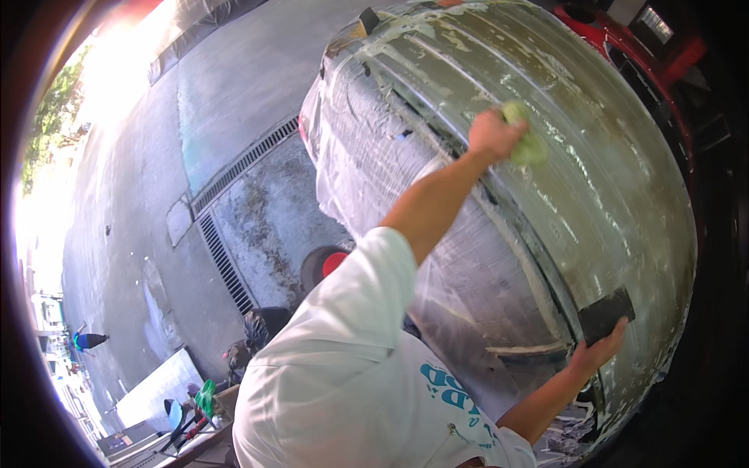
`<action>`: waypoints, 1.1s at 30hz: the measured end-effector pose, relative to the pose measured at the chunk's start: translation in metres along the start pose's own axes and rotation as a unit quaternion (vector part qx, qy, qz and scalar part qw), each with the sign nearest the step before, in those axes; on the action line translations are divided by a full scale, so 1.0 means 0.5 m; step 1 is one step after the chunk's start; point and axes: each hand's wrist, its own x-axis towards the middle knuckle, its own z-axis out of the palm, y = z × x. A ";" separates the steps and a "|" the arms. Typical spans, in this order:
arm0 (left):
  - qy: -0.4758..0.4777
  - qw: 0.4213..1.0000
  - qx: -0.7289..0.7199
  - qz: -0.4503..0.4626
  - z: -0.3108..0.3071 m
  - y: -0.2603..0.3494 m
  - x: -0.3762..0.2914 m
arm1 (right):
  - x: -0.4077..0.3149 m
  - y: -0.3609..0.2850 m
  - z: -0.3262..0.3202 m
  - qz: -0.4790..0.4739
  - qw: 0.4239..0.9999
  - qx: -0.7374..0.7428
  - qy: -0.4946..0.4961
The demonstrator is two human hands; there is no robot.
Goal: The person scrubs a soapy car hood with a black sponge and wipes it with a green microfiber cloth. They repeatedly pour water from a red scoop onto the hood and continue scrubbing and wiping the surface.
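Note:
My left hand is closed on a yellow-green cloth or sponge, pressed to the wet, ribbed roof of a vehicle. Lower right, my right hand grips a thin dark rectangular pad, perhaps sandpaper, at the roof's near edge. Whitish wet streaks and dull greenish-brown patches cover the roof. Clear plastic sheeting hangs over the vehicle's side below the roof rail. The underside of the pad is hidden.
A bucket with something red inside stands on the concrete floor, near a drain grate. Black bags and a white board lie behind me. A red vehicle stands beyond the roof. A distant person is at far left.

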 end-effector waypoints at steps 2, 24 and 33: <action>0.060 0.964 -0.252 -0.052 -0.086 -0.045 -0.037 | -0.038 0.019 -0.026 0.025 0.999 0.014 -0.036; 0.397 0.768 -0.462 -0.197 -0.675 -0.503 -0.897 | -0.533 0.338 0.381 0.291 0.768 0.030 -0.570; 0.136 0.895 -0.300 -0.301 -0.579 -0.645 -0.852 | -0.784 0.603 0.629 0.373 0.638 -0.032 -0.673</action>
